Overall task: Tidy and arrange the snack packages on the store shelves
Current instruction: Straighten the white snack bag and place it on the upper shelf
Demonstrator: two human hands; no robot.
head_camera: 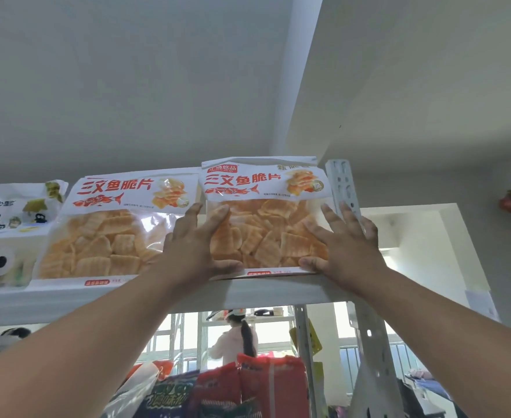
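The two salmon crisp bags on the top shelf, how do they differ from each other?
The right crisp bag is held between the left hand and right hand; the left crisp bag is untouched. The right crisp bag's top edge reaches higher than the left crisp bag's. The right crisp bag stands next to the shelf post; the left crisp bag sits beside the white bread bag. Both share the same red lettering and clear window of orange crisps.

Left hand, right hand bare; forearms unsleeved (no rings, watch).

Glossy clear plastic crisp bags stand on a matt grey-painted metal shelf with a perforated upright.
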